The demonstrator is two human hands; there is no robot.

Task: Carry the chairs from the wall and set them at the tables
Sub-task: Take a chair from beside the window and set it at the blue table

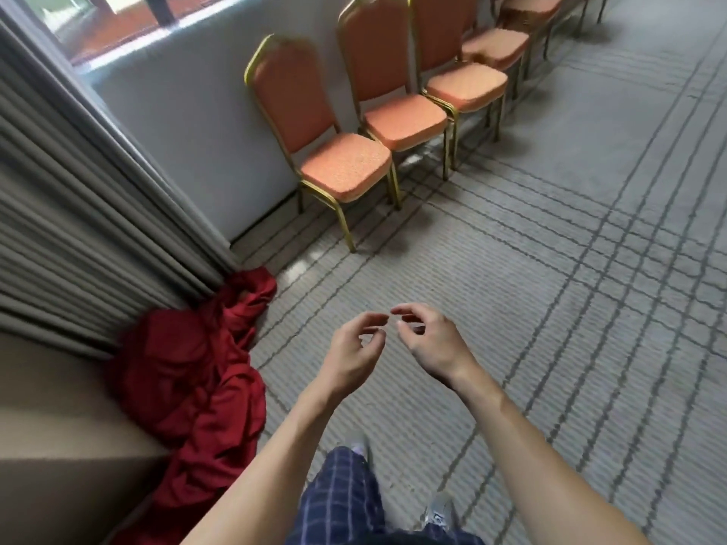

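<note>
A row of orange-cushioned chairs with gold metal frames stands along the grey wall. The nearest chair (338, 159) is at the upper middle, a second chair (397, 112) stands behind it, and a third chair (464, 84) is further back with several more beyond. My left hand (350, 348) and my right hand (429, 340) hang in front of me above the carpet, fingers loosely curled, fingertips nearly meeting, holding nothing. Both hands are well short of the nearest chair.
A heap of red cloth (196, 371) lies on the floor at the left beside a grey pleated curtain (78, 214). A beige surface (59, 426) fills the lower left. Grey patterned carpet (550, 269) spreads to the right. My legs and shoes show below.
</note>
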